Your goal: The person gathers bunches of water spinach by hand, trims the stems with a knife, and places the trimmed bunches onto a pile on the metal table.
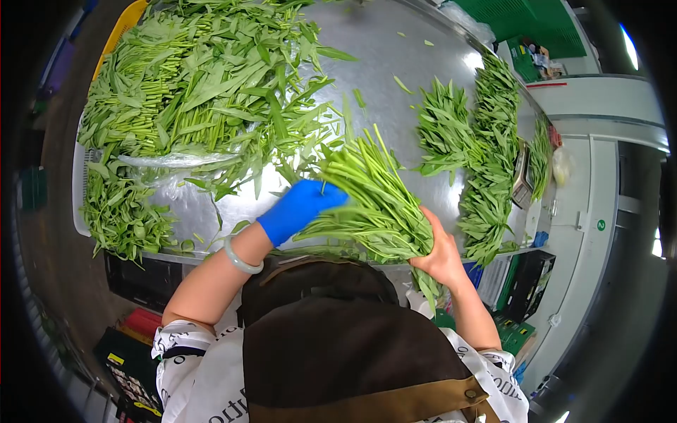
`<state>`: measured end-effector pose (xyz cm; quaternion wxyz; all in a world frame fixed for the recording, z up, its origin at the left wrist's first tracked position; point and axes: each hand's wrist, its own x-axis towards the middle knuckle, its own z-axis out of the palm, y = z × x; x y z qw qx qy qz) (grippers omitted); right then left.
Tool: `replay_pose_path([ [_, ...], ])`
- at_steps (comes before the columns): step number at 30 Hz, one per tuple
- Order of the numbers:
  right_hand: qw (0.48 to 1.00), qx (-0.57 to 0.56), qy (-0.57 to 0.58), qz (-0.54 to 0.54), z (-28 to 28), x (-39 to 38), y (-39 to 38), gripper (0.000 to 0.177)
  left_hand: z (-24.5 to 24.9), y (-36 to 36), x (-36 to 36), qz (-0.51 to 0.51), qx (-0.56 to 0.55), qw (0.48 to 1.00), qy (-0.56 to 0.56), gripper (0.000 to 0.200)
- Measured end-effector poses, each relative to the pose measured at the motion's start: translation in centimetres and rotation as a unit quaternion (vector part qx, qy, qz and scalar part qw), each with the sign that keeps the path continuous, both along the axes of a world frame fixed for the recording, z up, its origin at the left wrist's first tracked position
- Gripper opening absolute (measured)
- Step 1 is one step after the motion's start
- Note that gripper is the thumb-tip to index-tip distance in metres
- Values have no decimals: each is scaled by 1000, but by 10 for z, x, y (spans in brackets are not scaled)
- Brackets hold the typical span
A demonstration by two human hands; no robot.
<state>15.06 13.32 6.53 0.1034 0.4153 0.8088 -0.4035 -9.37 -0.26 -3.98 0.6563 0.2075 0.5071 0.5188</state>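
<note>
My right hand [441,250], bare, is wrapped around a thick bunch of long-stemmed leafy greens [381,197], which look like water spinach. The stem ends of this bunch fan out up and to the left, and some leaves hang below my palm. In a blue glove, my left hand [307,208] is at the left side of the bunch with its fingers drawn together. A thin stem [324,187] shows at the glove's upper edge; the fingertips are slightly blurred against the greens.
A metal table [381,42] lies in front of me. On its left is a large heap of loose greens [204,84] with clear plastic [176,161] by it. Bundled greens [493,141] form a row along the right side. Black crates [144,278] stand below the near edge.
</note>
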Motion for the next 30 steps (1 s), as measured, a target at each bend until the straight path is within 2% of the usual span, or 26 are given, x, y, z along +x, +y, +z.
replay_pose_path([
  [1,1000,-5,-8,-8,-1,3,0,87,-7,-6,-1,96,8,992,-82,26],
  [2,1000,-12,-15,-14,-3,5,1,87,-5,-8,-20,18,18,1000,-5,24],
  [4,1000,-20,-13,-19,-8,8,4,87,-11,-21,-33,124,102,966,-202,22],
  [5,1000,-22,-6,-18,-10,11,4,87,-14,-27,-39,174,142,928,-297,22],
  [8,1000,-23,0,-22,-11,15,3,88,-33,-35,-77,185,313,800,-477,22],
  [10,1000,-21,-3,-20,-11,14,3,88,-33,-38,-78,271,157,908,-277,24],
  [11,1000,-20,-5,-18,-11,13,3,88,-30,-40,-79,308,75,934,-166,25],
  [12,1000,-19,-7,-16,-10,10,2,88,-20,-33,-70,290,14,957,-26,32],
  [14,999,-19,-49,-15,-4,1,1,89,-6,-27,-48,254,68,957,124,37],
  [15,997,-19,-70,-15,-2,-3,-1,89,0,-23,-40,233,94,948,197,39],
  [16,997,4,-73,5,-5,-5,-4,90,6,-17,-34,204,148,902,351,40],
  [17,996,27,-76,26,-8,-6,-6,90,13,-12,-29,170,198,829,495,41],
  [18,995,51,-77,48,-10,-8,-8,90,18,-7,-25,132,242,730,626,42],
  [19,994,55,-79,59,-10,-11,-10,91,14,0,-19,97,277,726,622,39],
  [21,991,64,-84,78,-8,-15,-13,92,-22,-1,-11,98,265,714,641,32],
  [22,991,55,-93,80,-6,-15,-13,90,-35,-1,-16,192,212,830,478,29],
  [23,994,33,-80,64,-5,-12,-11,89,-45,-3,-25,274,149,905,290,26],
  [25,998,-16,-56,33,-3,-4,-9,88,-46,-10,-66,378,6,912,161,21],
  [28,999,-32,-22,16,-5,1,-9,86,-21,-18,-80,292,-29,946,136,47],
  [30,999,-44,-22,6,-8,-2,-9,85,-8,-24,-58,168,68,983,9,69],
])
